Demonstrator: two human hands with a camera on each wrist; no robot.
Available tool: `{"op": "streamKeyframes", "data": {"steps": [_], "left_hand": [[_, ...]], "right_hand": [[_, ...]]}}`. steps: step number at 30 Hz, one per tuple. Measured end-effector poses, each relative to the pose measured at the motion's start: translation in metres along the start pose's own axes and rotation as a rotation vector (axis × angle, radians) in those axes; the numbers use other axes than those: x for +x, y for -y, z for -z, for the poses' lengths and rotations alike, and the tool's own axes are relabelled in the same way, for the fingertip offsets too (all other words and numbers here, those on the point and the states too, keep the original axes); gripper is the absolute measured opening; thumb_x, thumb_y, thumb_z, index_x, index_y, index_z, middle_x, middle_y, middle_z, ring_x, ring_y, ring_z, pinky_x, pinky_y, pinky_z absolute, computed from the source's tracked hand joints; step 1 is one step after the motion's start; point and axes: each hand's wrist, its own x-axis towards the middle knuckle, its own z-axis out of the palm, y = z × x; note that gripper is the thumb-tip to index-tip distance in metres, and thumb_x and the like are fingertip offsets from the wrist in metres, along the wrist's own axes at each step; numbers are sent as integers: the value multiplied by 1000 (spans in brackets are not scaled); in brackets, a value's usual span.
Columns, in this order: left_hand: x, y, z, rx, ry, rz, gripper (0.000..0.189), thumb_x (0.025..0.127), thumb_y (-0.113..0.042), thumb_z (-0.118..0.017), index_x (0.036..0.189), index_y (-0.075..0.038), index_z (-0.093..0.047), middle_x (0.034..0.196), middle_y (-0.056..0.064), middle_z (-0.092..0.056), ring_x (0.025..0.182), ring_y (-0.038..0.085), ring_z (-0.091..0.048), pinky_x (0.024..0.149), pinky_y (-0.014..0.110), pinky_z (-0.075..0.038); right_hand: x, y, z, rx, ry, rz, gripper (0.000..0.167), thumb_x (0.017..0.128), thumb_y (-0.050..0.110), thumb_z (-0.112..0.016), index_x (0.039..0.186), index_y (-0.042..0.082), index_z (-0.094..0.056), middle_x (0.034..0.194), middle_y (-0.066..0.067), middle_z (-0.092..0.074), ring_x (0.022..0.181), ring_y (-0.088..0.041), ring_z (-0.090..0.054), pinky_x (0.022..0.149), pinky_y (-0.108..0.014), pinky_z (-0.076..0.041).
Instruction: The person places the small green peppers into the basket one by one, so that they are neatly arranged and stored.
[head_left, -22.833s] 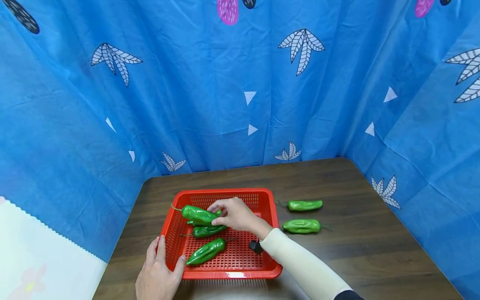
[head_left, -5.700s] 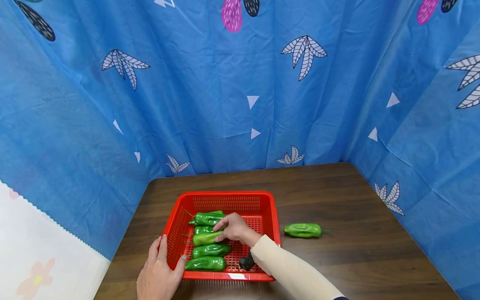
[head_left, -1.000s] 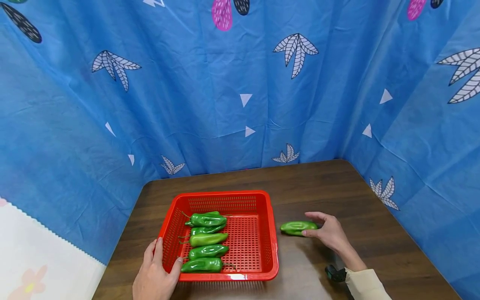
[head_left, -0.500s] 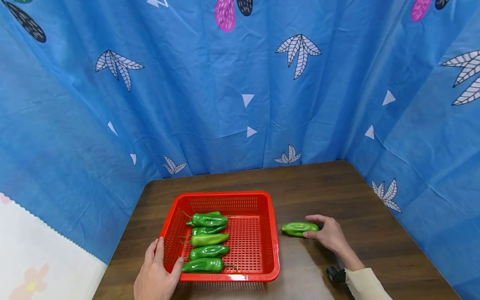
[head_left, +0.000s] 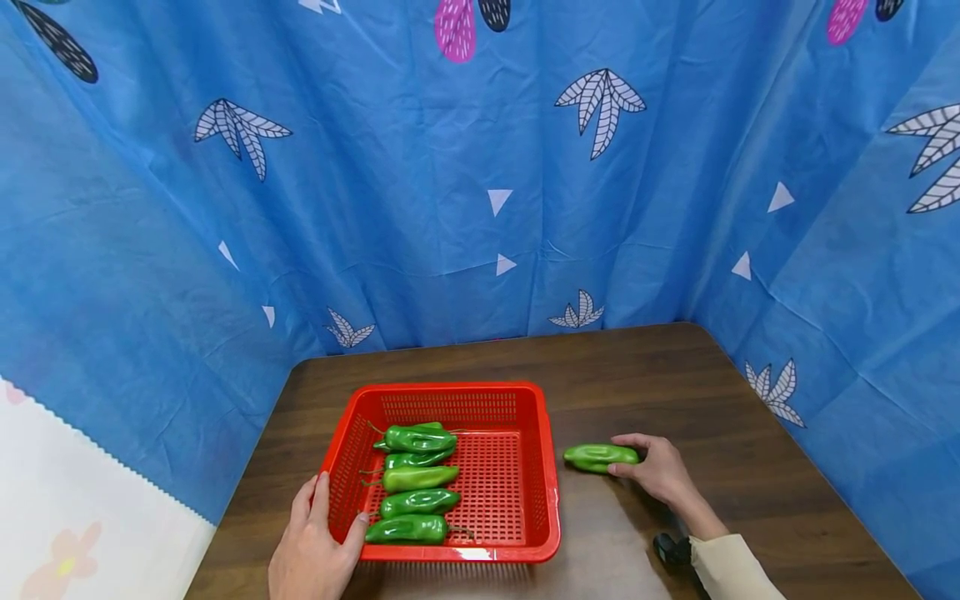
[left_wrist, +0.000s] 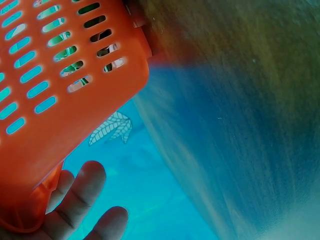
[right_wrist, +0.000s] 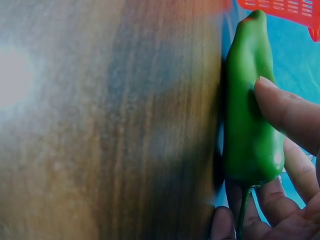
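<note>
In the head view, a red perforated basket [head_left: 553, 517] stands on the table. My left hand [head_left: 313, 542] grips its near-left corner, thumb at the front rim and fingers along the left side. The left wrist view catches some of those fingers [left_wrist: 80, 200] beneath the basket's corner. Several green peppers [head_left: 417, 478] lie roughly in a row inside, on the left half; the rearmost ones overlap. Right of the basket, my right hand [head_left: 662, 471] pinches one more green pepper [right_wrist: 250, 115] near its stem end, with the thumb on its side. It lies at table level.
The brown wooden table [head_left: 600, 358] ends at a blue patterned curtain [head_left: 420, 208] at the back and sides. A pale cloth [head_left: 82, 492] hangs at the left. A small black device [head_left: 671, 549] sits at my right wrist.
Earlier, several peppers were put in the basket and lined up. My right hand then left a light green one there and reached right to the table's pepper. The last second shows hardly any movement.
</note>
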Motion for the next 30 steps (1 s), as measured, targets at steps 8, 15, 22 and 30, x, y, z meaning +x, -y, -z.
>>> {"op": "streamKeyframes", "data": {"steps": [8, 15, 22, 30], "left_hand": [[-1, 1, -1, -11, -27, -22, 87, 84, -44, -74, 151, -1, -41, 147, 15, -42, 109, 44, -64, 79, 61, -54], [0, 1, -1, -12, -32, -27, 87, 83, -43, -74, 151, 0, -41, 147, 16, -42, 108, 44, -64, 79, 61, -54], [1, 1, -1, -7, -24, -11, 86, 84, -43, -73, 151, -1, -41, 147, 16, -42, 110, 44, -64, 80, 62, -54], [1, 1, -1, -9, -23, -18, 86, 84, -43, -73, 151, -1, -40, 146, 16, -42, 110, 43, -64, 79, 61, -54]], "right_hand": [[-1, -3, -1, 2, 0, -3, 45, 75, 22, -88, 116, 11, -75, 115, -14, -71, 87, -17, -61, 69, -29, -47], [0, -1, -2, -6, -10, 8, 43, 75, 21, -88, 115, 12, -76, 115, -15, -71, 89, -18, -62, 70, -28, -47], [0, 0, -1, -19, -19, 8, 42, 75, 22, -89, 113, 13, -76, 115, -15, -72, 91, -19, -62, 73, -29, -47], [-1, 0, -1, -1, -13, 1, 42, 75, 22, -89, 114, 12, -76, 115, -15, -72, 92, -19, -63, 73, -29, -48]]}}
